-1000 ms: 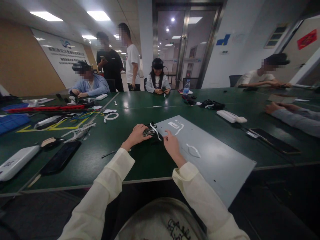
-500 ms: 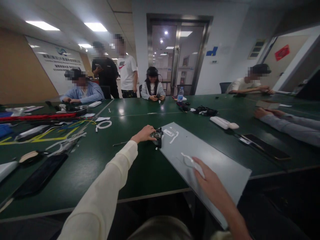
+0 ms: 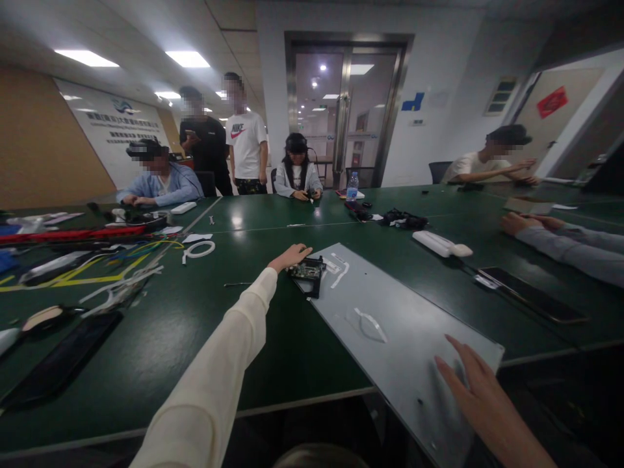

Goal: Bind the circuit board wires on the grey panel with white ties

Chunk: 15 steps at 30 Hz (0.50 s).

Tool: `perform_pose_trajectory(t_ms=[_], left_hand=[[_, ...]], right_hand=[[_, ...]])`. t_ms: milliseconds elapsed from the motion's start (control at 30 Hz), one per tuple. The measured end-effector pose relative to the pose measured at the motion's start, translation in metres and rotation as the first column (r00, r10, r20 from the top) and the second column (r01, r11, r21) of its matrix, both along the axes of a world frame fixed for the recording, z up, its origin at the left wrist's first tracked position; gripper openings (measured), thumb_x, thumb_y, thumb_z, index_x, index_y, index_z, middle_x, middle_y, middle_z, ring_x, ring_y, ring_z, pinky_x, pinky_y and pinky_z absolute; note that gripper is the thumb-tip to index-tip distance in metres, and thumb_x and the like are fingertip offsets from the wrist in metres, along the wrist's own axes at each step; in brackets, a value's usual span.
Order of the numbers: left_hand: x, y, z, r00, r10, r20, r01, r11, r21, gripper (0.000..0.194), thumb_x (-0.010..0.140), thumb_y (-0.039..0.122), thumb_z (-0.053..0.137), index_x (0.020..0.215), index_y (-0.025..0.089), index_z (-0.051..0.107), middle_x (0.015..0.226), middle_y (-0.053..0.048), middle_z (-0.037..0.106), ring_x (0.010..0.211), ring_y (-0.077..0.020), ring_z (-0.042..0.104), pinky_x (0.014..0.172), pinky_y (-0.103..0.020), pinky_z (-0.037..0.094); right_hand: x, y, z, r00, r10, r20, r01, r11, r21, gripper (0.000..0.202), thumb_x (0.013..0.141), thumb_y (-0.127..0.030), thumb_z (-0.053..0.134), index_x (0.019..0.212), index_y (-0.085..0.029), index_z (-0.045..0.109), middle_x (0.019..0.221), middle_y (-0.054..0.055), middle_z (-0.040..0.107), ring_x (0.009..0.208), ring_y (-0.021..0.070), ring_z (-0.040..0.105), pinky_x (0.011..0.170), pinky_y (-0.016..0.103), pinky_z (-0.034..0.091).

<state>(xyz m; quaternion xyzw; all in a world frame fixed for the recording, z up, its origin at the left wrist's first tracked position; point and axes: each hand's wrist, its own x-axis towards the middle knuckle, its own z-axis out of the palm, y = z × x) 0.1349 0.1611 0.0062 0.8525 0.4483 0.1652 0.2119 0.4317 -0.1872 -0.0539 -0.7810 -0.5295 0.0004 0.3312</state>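
My left hand [image 3: 291, 258] reaches forward, its fingers closed over the far left edge of a black frame with a circuit board [image 3: 311, 272]. That frame overlaps the left edge of a grey flat panel [image 3: 409, 318], which lies askew and juts past the table's near edge. A curled white strip [image 3: 371, 325] rests on the panel, with nothing touching it. Over the panel's near right part hovers my right hand [image 3: 480, 383], holding nothing, with thumb and fingers apart. Another white strip [image 3: 341, 274] lies near the panel's far corner.
Left on the green table [image 3: 195, 344] are a coiled white tube [image 3: 199, 249], a thin metal tool [image 3: 237, 285] and a black slab [image 3: 63, 357]. At right lie a white device [image 3: 439, 244] and a phone [image 3: 531, 294]. Several people are around the table.
My right hand has let go of the curled white strip and moved right and nearer. My left hand and the circuit board frame have shifted slightly right, further onto the panel.
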Motion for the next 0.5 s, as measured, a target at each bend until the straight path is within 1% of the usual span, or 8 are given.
perform_pose_trajectory(t_ms=[100, 200, 300, 367, 433, 500], left_hand=[[0.007, 0.010, -0.008, 0.997, 0.079, -0.015, -0.080, 0.995, -0.057, 0.051, 0.091, 0.046, 0.024, 0.109, 0.013, 0.058, 0.114, -0.010, 0.060, 0.100, -0.0196, 0.056, 0.088, -0.030, 0.042], [0.017, 0.018, -0.010, 0.994, 0.104, -0.038, -0.107, 0.991, -0.082, 0.050, 0.092, 0.039, 0.022, 0.102, 0.012, 0.062, 0.111, -0.009, 0.063, 0.098, -0.0181, 0.057, 0.086, -0.026, 0.043], [0.033, 0.026, -0.008, 0.990, 0.116, -0.083, -0.125, 0.986, -0.106, 0.046, 0.091, 0.039, 0.028, 0.096, 0.012, 0.065, 0.106, -0.008, 0.066, 0.096, -0.0177, 0.059, 0.083, -0.024, 0.043], [0.042, 0.032, -0.006, 0.982, 0.138, -0.129, -0.152, 0.982, -0.109, 0.043, 0.088, 0.040, 0.033, 0.095, 0.011, 0.065, 0.106, -0.010, 0.066, 0.097, -0.0194, 0.059, 0.082, -0.024, 0.043], [0.049, 0.036, -0.007, 0.969, 0.170, -0.177, -0.189, 0.977, -0.098, 0.043, 0.087, 0.042, 0.035, 0.097, 0.011, 0.064, 0.109, -0.012, 0.064, 0.101, -0.0213, 0.058, 0.083, -0.025, 0.043], [0.052, 0.038, -0.009, 0.952, 0.208, -0.222, -0.230, 0.970, -0.076, 0.042, 0.086, 0.043, 0.036, 0.102, 0.013, 0.061, 0.114, -0.013, 0.061, 0.106, -0.0231, 0.055, 0.085, -0.027, 0.042]], right_hand=[[-0.007, 0.001, 0.006, 0.992, 0.003, -0.126, -0.005, 1.000, -0.016, 0.061, 0.080, -0.056, 0.034, 0.127, -0.018, 0.043, 0.135, 0.014, 0.040, 0.131, 0.0294, 0.030, 0.107, 0.048, 0.029], [-0.015, -0.002, 0.021, 0.968, -0.006, -0.250, 0.002, 1.000, -0.018, 0.063, 0.079, -0.059, 0.036, 0.127, -0.020, 0.044, 0.140, 0.012, 0.034, 0.133, 0.0281, 0.025, 0.109, 0.047, 0.023], [-0.027, -0.005, 0.038, 0.931, 0.043, -0.362, -0.050, 0.999, -0.008, 0.065, 0.079, -0.061, 0.039, 0.130, -0.022, 0.042, 0.145, 0.010, 0.027, 0.134, 0.0271, 0.025, 0.110, 0.045, 0.021], [-0.037, -0.005, 0.046, 0.912, 0.091, -0.400, -0.091, 0.996, 0.020, 0.064, 0.079, -0.061, 0.040, 0.132, -0.024, 0.041, 0.147, 0.007, 0.025, 0.134, 0.0254, 0.023, 0.111, 0.043, 0.019], [-0.045, -0.003, 0.051, 0.900, 0.112, -0.421, -0.113, 0.993, 0.025, 0.064, 0.079, -0.061, 0.041, 0.131, -0.025, 0.042, 0.147, 0.005, 0.024, 0.135, 0.0246, 0.021, 0.111, 0.042, 0.017], [-0.050, 0.000, 0.052, 0.893, 0.116, -0.435, -0.126, 0.992, 0.007, 0.066, 0.078, -0.061, 0.040, 0.131, -0.024, 0.043, 0.147, 0.006, 0.024, 0.135, 0.0253, 0.020, 0.111, 0.042, 0.017]])
